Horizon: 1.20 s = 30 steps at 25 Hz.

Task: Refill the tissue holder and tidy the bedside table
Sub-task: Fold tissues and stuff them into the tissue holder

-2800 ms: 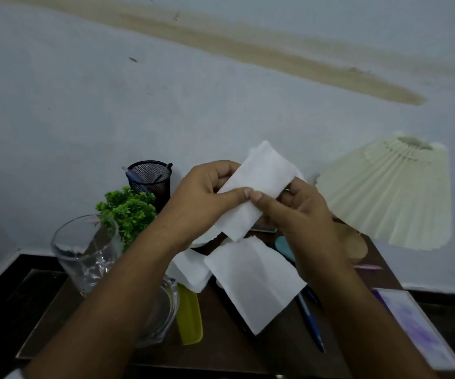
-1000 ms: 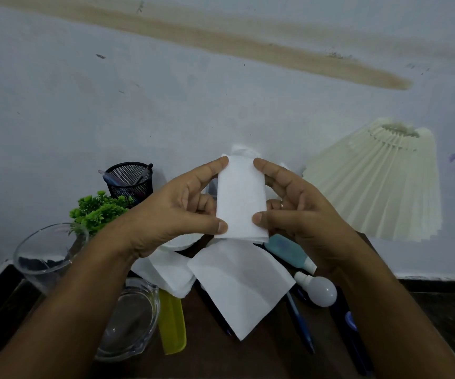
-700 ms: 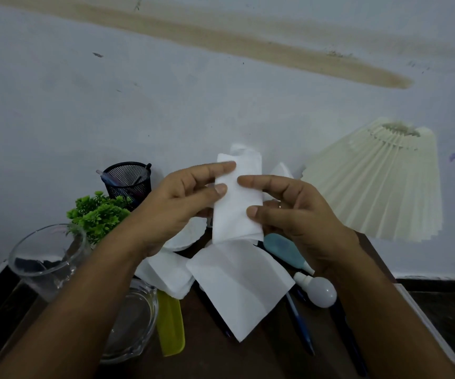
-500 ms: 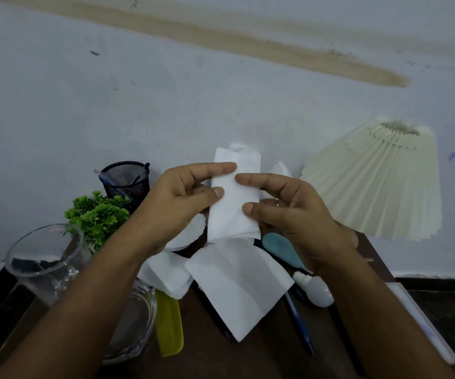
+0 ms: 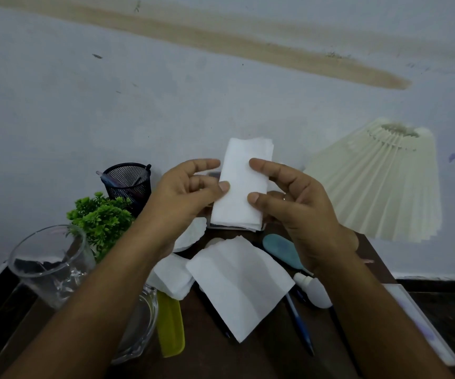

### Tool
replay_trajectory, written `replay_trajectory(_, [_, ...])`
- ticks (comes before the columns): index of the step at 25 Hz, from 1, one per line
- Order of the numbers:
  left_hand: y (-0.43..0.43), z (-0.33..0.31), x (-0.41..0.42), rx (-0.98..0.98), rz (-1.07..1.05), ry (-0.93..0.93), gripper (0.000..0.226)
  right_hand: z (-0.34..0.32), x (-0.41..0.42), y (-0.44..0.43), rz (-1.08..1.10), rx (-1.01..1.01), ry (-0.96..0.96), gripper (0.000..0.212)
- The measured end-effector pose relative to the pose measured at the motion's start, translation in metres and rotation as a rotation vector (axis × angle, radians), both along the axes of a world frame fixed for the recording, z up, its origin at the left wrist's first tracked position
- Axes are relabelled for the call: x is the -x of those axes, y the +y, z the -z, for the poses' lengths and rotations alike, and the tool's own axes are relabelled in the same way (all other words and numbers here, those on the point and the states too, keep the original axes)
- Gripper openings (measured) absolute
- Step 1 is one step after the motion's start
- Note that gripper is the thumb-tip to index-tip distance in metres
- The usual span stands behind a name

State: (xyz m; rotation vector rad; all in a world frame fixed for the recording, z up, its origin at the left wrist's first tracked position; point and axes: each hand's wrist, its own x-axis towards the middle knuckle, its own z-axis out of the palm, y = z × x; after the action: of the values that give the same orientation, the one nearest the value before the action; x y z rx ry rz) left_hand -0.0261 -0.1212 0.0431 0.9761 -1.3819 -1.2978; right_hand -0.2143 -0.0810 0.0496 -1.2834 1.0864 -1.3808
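White folded tissue (image 5: pixel 238 187): narrow upright strip, layered edges visible at bottom.

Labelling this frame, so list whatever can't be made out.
Head view:
Holder: only slivers show behind the held tissue; shape unclear.
Bowl: mostly under the left forearm.
Pen: top end under the flat tissue.
Lamp: base behind the right hand.

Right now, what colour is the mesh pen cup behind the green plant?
Black. The mesh pen cup shows best in the head view, the only one given.
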Motion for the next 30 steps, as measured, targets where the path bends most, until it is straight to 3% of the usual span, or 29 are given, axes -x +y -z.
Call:
replay_trajectory(3, [-0.002, 0.001, -0.002, -0.017, -0.121, 0.013, 0.019, -0.001, -0.001, 0.002, 0.073, 0.038, 0.155, 0.043])
replay_trajectory(7, [-0.001, -0.003, -0.014, 0.223, -0.101, -0.327, 0.010, -0.010, 0.006, 0.007, 0.419, 0.450, 0.782, 0.055])
replay_trajectory(10, [0.003, -0.010, -0.013, 0.325, -0.029, -0.500, 0.013, -0.007, 0.003, 0.006, 0.267, 0.468, 0.974, 0.046])
replay_trajectory(12, [0.006, -0.014, -0.012, 0.363, 0.014, -0.491, 0.017, -0.004, -0.002, 0.006, 0.138, 0.308, 0.930, 0.026])
replay_trajectory(15, [0.007, -0.015, -0.010, 0.315, 0.026, -0.344, 0.029, 0.000, -0.003, 0.003, 0.108, 0.249, 0.798, 0.007])
replay_trajectory(19, [0.006, -0.013, -0.011, 0.170, -0.031, -0.105, 0.027, -0.001, -0.002, 0.001, 0.063, 0.172, 0.574, 0.016])
replay_trajectory(23, [0.007, -0.012, -0.009, 0.125, 0.045, -0.094, 0.014, 0.001, -0.005, 0.002, 0.035, 0.222, 0.603, 0.018])
replay_trajectory(30, [0.001, -0.010, -0.015, 0.036, -0.027, -0.009, 0.025, 0.002, 0.001, 0.000, -0.021, 0.161, 0.609, 0.012])
